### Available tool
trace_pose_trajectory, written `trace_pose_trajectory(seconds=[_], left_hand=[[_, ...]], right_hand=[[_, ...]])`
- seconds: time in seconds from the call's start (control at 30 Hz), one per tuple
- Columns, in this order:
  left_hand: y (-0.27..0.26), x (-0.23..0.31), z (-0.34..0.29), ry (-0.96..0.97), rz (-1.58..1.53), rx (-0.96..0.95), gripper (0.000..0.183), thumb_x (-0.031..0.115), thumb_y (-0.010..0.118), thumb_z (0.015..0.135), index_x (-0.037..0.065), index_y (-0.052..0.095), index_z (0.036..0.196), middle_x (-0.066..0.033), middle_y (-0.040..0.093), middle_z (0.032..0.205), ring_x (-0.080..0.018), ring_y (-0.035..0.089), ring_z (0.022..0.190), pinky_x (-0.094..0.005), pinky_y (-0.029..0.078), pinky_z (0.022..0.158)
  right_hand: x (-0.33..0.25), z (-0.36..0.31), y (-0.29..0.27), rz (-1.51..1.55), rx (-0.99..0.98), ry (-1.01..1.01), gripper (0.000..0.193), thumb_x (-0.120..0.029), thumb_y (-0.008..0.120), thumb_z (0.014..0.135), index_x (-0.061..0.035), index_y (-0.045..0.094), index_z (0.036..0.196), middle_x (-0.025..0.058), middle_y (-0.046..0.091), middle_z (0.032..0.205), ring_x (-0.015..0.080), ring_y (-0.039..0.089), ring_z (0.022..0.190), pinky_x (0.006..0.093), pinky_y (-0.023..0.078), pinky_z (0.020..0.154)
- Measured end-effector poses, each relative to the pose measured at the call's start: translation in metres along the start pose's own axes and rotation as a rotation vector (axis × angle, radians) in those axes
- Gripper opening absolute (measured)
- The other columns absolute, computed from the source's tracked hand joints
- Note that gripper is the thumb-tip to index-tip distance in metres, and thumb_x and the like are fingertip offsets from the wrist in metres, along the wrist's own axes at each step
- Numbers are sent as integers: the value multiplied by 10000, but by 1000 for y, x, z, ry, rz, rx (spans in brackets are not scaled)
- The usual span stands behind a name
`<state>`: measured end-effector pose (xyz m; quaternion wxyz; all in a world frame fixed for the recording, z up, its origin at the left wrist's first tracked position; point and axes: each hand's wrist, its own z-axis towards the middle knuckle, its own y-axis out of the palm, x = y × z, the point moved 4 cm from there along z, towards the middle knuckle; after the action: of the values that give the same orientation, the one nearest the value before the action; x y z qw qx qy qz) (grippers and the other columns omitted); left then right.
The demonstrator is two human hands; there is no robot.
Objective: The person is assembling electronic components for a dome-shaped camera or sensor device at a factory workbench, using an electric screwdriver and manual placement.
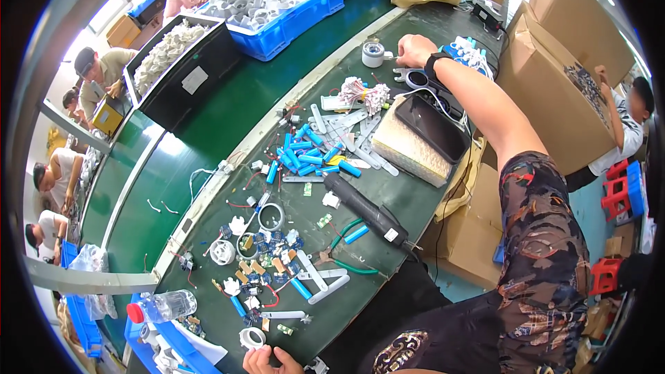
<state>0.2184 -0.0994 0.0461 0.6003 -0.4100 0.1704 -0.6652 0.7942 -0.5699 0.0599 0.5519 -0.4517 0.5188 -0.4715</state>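
Observation:
My right hand (415, 50) reaches to the far end of the green bench, fingers closed in a pinch beside a white round device (374, 55) with a metallic centre. What the fingertips hold is too small to make out. A dark wristband circles that wrist. At the bottom edge my left hand (271, 360), partly cut off, has its fingertips against a white plastic ring housing (253, 337) and seems to grip it. Beyond it lie small circuit boards (260, 263), grey-white strips (312, 270) and a water bottle (166, 306) with a red cap.
Blue battery cells (305, 156) are heaped mid-bench, near a black hot-glue gun (364, 208) and green-handled pliers (339, 253). A phone (433, 127) rests on a bubble-wrapped block (409, 142). Blue bins (277, 38) stand across the conveyor (215, 121); cartons (547, 90) are at right. Other people sit at left.

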Motion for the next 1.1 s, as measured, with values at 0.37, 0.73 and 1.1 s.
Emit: trace_pose_trajectory(seconds=[0.37, 0.73, 1.1], left_hand=[[0, 2, 2, 3, 12, -5, 156, 142, 740, 882, 12, 697, 955, -133, 685, 947, -340, 619, 913, -460, 495, 878], [-1, 1, 2, -8, 9, -18, 143, 128, 740, 874, 11, 697, 945, -131, 687, 948, -336, 618, 928, -458, 493, 887], [0, 1, 2, -15, 5, -13, 134, 128, 731, 878, 16, 698, 942, -128, 688, 949, -335, 618, 925, -455, 494, 885]], right_hand=[[1, 2, 3, -13, 3, -3, 194, -235, 783, 722, -127, 733, 875, 128, 738, 962, 313, 705, 929, 418, 559, 826], [-12, -2, -2, -96, -112, -38, 382, -275, 770, 763, -133, 724, 1115, 160, 701, 1162, 312, 669, 1091, 412, 532, 937], [-48, 11, 24, -145, -65, -488, 807, -273, 724, 876, -75, 326, 1549, 207, 316, 1604, 346, 330, 1473, 381, 300, 1212]])
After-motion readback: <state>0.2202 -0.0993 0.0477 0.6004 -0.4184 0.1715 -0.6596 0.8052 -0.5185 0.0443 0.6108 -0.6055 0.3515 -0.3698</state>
